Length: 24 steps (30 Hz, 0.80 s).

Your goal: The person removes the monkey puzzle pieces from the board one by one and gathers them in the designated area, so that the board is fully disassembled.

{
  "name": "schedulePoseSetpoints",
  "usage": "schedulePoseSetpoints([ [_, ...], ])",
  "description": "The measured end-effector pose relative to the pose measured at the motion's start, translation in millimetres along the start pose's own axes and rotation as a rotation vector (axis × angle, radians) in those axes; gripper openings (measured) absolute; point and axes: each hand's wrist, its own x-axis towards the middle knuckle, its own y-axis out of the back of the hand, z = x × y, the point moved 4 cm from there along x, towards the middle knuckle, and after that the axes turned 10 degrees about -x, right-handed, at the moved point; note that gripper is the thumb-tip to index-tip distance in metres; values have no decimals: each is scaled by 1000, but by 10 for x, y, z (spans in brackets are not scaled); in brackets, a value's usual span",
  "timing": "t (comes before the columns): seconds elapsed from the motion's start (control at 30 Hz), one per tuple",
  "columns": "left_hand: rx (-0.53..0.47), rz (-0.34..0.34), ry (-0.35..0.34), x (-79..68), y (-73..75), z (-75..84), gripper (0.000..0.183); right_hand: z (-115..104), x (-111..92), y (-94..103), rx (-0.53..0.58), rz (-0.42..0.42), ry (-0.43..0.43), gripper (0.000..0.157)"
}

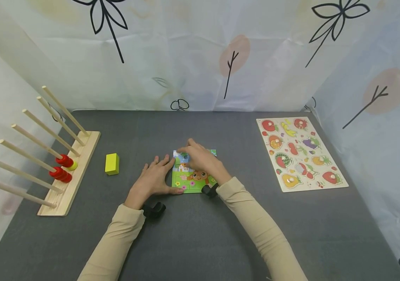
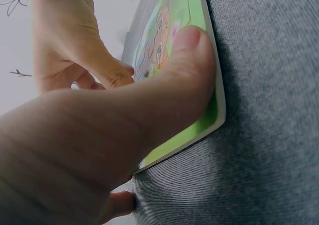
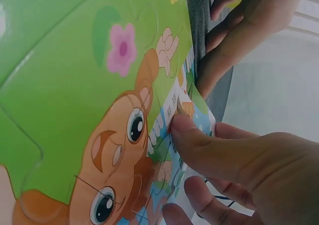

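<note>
A jigsaw puzzle (image 1: pixel 187 186) with a cartoon animal, flowers and a house on green lies flat on the table. My left hand (image 1: pixel 156 177) spreads along its left side, and its thumb (image 2: pixel 192 56) rests on the bottom border. Over the puzzle's upper part is my right hand (image 1: pixel 201 158). In the right wrist view, that hand's thumb and a finger pinch a puzzle piece (image 3: pixel 202 116) near the far edge, which looks slightly raised. The fingers cover part of this piece. The animal's face (image 3: pixel 117 150) shows in front of it.
A wooden peg rack (image 1: pixel 80 171) with red and yellow beads stands at the left. Beside it is a yellow block (image 1: pixel 112 164). A fruit picture board (image 1: pixel 300 154) lies at the right on the grey table (image 1: pixel 200 238). Patterned cloth (image 1: pixel 193 74) hangs behind.
</note>
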Motion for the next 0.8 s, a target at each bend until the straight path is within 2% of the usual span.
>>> schedulePoseSetpoints([
  [0.4,-9,-3,2,0,-3,6,118,65,-21,58,7,29,-12,53],
  [0.8,-4,-4,4,7,-1,-4,119,384,-108,290,-12,28,-82,51],
])
